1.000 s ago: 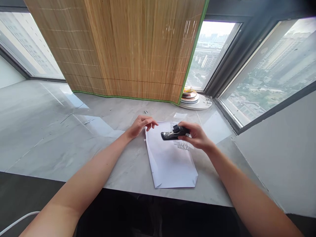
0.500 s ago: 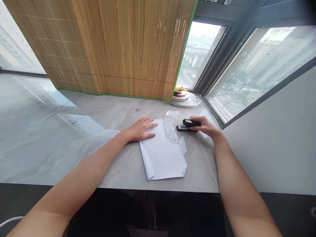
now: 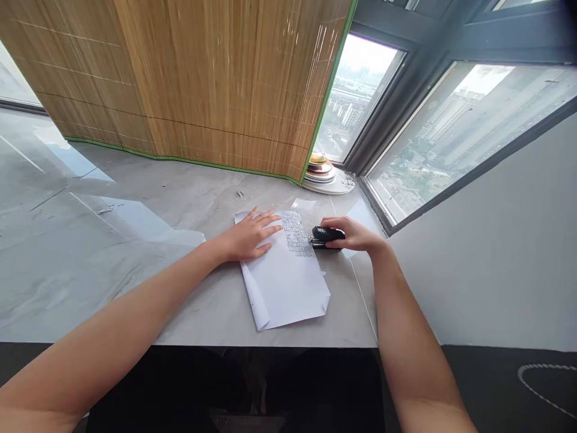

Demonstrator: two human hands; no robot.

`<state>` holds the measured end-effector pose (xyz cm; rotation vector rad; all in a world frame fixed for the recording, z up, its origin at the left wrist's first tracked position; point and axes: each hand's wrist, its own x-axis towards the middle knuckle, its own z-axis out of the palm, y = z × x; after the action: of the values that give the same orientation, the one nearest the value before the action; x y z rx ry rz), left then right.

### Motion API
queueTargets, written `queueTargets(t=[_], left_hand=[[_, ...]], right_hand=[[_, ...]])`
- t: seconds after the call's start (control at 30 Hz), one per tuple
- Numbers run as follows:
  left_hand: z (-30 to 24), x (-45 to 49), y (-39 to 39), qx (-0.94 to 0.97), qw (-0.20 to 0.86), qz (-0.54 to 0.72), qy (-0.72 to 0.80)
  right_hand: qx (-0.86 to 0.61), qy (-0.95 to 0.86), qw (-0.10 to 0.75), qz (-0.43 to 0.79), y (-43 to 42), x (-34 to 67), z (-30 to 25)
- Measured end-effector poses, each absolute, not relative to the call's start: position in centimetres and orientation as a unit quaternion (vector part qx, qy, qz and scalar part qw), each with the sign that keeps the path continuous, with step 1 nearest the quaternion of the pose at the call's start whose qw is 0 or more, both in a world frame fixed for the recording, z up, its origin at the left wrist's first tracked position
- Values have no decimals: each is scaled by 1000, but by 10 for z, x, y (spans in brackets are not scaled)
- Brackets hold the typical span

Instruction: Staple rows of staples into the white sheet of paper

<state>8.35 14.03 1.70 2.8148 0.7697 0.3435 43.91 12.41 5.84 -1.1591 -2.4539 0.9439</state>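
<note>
Stapler (image 3: 325,233): pinching it with fingers of right hand (image 3: 356,233), holding its nose at right edge of white paper (image 3: 283,294), beside staple rows (image 3: 297,236). Resting left hand (image 3: 246,239), fingers spread, on paper's far left part, on table (image 3: 193,195).

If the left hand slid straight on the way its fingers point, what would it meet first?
The left hand would probably meet the patch of staples on the white paper first; the two look very close, perhaps touching.

The paper (image 3: 288,288) lies on the counter (image 3: 180,198), stapler (image 3: 326,233) at its right edge, plates (image 3: 321,174) behind.
</note>
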Motion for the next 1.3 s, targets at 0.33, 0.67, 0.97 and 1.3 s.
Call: queueTargets(t=[0.33,0.67,0.97,1.3], left_hand=[[8,95,125,972,164,93,142],[8,109,110,973,160,86,139],[13,108,108,971,177,82,136],[12,108,108,973,164,118,109]], right_hand=[[-361,-864,44,348,112,431,77],[-386,-842,15,377,101,417,91],[-508,-765,90,386,92,383,80],[-572,-755,93,306,99,367,57]])
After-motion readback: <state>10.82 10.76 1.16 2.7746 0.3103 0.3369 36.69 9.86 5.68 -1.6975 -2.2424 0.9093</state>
